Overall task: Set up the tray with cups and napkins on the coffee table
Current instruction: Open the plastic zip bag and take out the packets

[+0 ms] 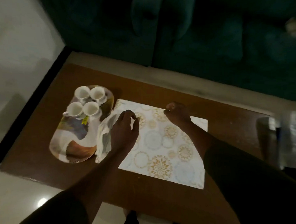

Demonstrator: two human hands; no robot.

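Note:
An oval patterned tray (pixel 72 142) lies at the left of the brown coffee table (pixel 42 141), with several white cups (pixel 86 101) grouped at its far end. A large white napkin with gold and blue circles (pixel 161 145) is spread flat to the right of the tray. Its left edge is crumpled up (pixel 103 137) against the tray. My left hand (pixel 124 131) rests over that crumpled side, thumb and fingertips pinched on the sheet. My right hand (pixel 177 113) pinches the napkin's far edge.
A dark green sofa (pixel 180 37) stands just beyond the table's far edge. Shiny wrapped packets (pixel 287 133) sit at the table's right end. Pale floor tiles (pixel 20 57) lie to the left and in front.

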